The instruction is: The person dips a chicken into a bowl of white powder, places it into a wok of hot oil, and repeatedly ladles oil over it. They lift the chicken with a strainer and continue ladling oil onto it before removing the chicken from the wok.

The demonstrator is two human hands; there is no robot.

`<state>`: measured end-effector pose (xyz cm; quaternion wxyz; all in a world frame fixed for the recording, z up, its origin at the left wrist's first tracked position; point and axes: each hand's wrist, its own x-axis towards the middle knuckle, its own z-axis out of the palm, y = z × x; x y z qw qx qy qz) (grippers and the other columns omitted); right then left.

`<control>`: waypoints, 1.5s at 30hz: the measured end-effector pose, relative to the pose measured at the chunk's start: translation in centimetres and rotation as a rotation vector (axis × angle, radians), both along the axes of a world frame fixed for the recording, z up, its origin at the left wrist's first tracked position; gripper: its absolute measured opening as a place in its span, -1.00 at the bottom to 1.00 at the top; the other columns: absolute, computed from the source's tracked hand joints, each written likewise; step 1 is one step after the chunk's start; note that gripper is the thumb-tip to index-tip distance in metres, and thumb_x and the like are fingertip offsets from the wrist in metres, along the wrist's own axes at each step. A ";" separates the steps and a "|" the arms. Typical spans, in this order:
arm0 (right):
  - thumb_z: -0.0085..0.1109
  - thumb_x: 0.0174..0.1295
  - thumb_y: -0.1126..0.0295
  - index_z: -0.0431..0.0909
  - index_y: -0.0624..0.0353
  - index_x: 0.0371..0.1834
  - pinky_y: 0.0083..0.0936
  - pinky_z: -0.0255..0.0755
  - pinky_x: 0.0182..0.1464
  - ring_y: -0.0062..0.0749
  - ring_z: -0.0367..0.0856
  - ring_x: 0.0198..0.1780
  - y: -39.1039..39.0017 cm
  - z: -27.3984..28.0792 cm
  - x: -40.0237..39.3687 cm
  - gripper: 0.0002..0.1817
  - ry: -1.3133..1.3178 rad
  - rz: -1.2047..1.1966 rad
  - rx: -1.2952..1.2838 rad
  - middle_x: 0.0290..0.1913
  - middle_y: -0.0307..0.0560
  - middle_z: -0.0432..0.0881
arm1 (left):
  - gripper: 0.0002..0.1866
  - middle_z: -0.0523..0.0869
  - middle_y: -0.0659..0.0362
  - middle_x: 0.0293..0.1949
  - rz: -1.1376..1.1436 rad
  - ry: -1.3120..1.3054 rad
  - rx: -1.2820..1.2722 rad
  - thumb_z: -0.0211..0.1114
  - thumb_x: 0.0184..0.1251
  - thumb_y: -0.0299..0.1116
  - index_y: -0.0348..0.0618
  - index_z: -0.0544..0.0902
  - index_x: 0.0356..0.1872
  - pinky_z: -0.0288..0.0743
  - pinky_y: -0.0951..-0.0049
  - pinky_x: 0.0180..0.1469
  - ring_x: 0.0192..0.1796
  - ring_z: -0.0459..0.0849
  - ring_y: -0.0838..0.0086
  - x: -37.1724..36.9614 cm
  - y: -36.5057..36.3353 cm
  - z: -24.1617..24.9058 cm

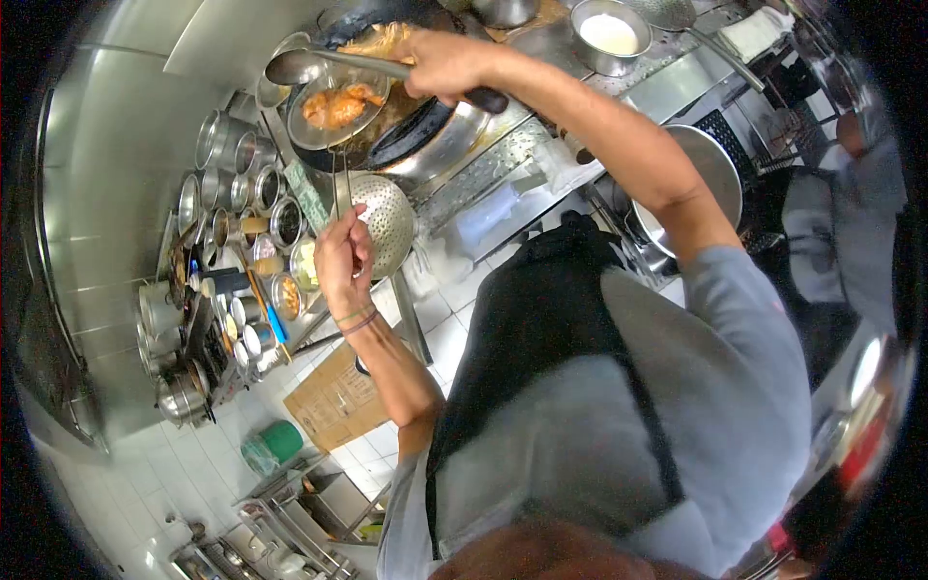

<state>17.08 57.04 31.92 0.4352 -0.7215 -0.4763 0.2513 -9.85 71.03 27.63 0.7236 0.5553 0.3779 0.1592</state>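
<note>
My left hand (343, 253) is closed around the thin handle of a mesh strainer (375, 116), which is held over the wok (443, 135). Several orange-brown fried pieces (333, 106) lie in the strainer. The long handle of a ladle (293, 68) is gripped in my right hand (445, 66), its bowl at the strainer's far left edge. More golden food (379, 41) shows behind the ladle, partly hidden by it and my hand. Beside my left hand rests a round perforated skimmer (391, 227), its handle pointing toward me.
Several metal seasoning containers (232, 184) crowd the left side. A steel bowl of white contents (609, 35) stands at the back right, near another skimmer (665, 12). A large steel pot (710, 159) is below my right arm. Cardboard (338, 398) and a green bin (275, 445) are on the floor.
</note>
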 end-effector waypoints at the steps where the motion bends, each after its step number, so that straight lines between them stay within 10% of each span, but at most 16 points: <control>1: 0.06 -0.06 0.47 0.50 0.39 0.04 -0.27 0.50 -0.47 -0.21 0.61 -0.60 0.6 -2.1 0.2 -0.50 -0.068 0.000 0.036 -0.57 0.16 0.61 | -0.77 0.40 0.36 -0.61 0.024 0.022 0.017 0.09 0.46 -0.38 -0.36 0.53 -0.06 0.08 0.68 -0.75 -0.71 0.29 0.72 0.0 -0.2 0.0; 3: 0.03 -0.01 0.45 0.47 0.31 0.18 -0.15 0.52 -0.28 -0.03 0.66 -0.44 -0.8 -5.0 -0.9 -0.43 -0.320 -0.108 0.209 -0.46 0.25 0.64 | -0.77 0.41 0.36 -0.61 0.094 0.058 0.040 0.10 0.45 -0.37 -0.35 0.55 -0.08 0.09 0.68 -0.74 -0.71 0.30 0.71 -0.1 -0.8 -0.4; 6: 0.11 0.05 0.46 0.36 0.31 0.34 -0.43 0.44 -0.52 -0.46 0.52 -0.62 -6.7 -1.8 -4.2 -0.33 0.075 -0.179 0.022 -0.54 -0.03 0.58 | -0.76 0.42 0.35 -0.62 0.105 0.087 0.162 0.10 0.44 -0.36 -0.34 0.55 -0.07 0.10 0.67 -0.72 -0.71 0.32 0.71 0.3 -0.5 -1.7; 11: 0.09 -0.02 0.47 0.34 0.42 0.33 -0.28 0.40 0.25 -0.05 0.55 0.18 -12.0 -3.8 -4.5 -0.29 -0.018 -0.072 -0.025 0.16 0.38 0.53 | -0.67 0.30 0.45 -0.60 0.135 0.057 0.304 0.11 0.34 -0.31 -0.21 0.66 0.02 0.13 0.66 -0.58 -0.59 0.23 0.73 -2.1 3.8 -4.7; 17: 0.10 -0.17 0.38 0.64 0.35 -0.43 -0.04 0.51 -0.25 0.09 0.66 -0.34 -11.6 -2.9 -3.8 -0.73 -0.125 -0.039 -0.228 -0.46 0.23 0.65 | -0.75 0.27 0.44 -0.61 0.155 0.078 0.208 0.10 0.48 -0.33 -0.30 0.63 -0.10 0.00 0.67 -0.66 -0.65 0.12 0.75 -0.9 3.7 -0.5; 21: 0.08 -0.04 0.35 0.67 0.42 -0.50 -0.13 0.50 -0.23 -0.07 0.64 -0.35 -8.0 -3.9 -4.2 -0.71 -0.158 -0.149 -0.175 -0.40 0.20 0.68 | -0.80 0.33 0.37 -0.65 0.056 0.002 0.101 0.06 0.55 -0.28 -0.18 0.55 -0.17 0.05 0.69 -0.79 -0.73 0.16 0.73 -1.0 5.3 -0.7; 29: 0.25 0.14 0.40 0.58 0.21 -0.46 -0.32 0.29 -0.63 -0.34 0.50 -0.62 -5.7 -7.0 -4.1 -0.88 1.492 -0.300 0.394 -0.59 -0.07 0.55 | -0.59 0.37 0.38 -0.49 0.189 0.182 0.317 0.00 0.44 -0.32 -0.35 0.55 0.18 0.25 0.68 -0.46 -0.52 0.29 0.73 0.3 2.9 -0.9; 34: 0.04 0.33 0.27 0.50 0.10 -0.53 -0.68 0.03 -0.75 -0.72 0.28 -0.74 -10.2 -2.5 -4.2 -0.73 1.526 -0.109 0.311 -0.70 -0.38 0.30 | -0.74 0.34 0.41 -0.61 0.142 0.198 0.271 0.16 0.37 -0.29 -0.24 0.70 -0.12 0.09 0.63 -0.62 -0.64 0.24 0.69 -1.0 4.8 -3.2; 44: 0.07 0.26 0.41 0.43 0.25 -0.52 -0.56 0.21 -0.74 -0.51 0.32 -0.78 -5.3 1.0 -0.5 -0.79 1.372 0.132 0.317 -0.71 -0.25 0.39 | -0.73 0.47 0.29 -0.60 0.015 -0.032 0.019 0.10 0.49 -0.31 -0.38 0.55 -0.10 0.32 0.60 -0.60 -0.63 0.42 0.62 0.2 3.5 -1.0; 45: 0.02 0.33 0.37 0.46 0.30 -0.28 -0.72 0.20 -0.78 -0.65 0.28 -0.83 -4.8 0.4 0.2 -0.82 1.302 0.103 0.240 -0.71 -0.34 0.37 | -0.73 0.47 0.29 -0.60 0.011 -0.058 0.009 0.10 0.50 -0.31 -0.39 0.55 -0.10 0.33 0.59 -0.58 -0.62 0.43 0.61 0.5 2.9 -0.5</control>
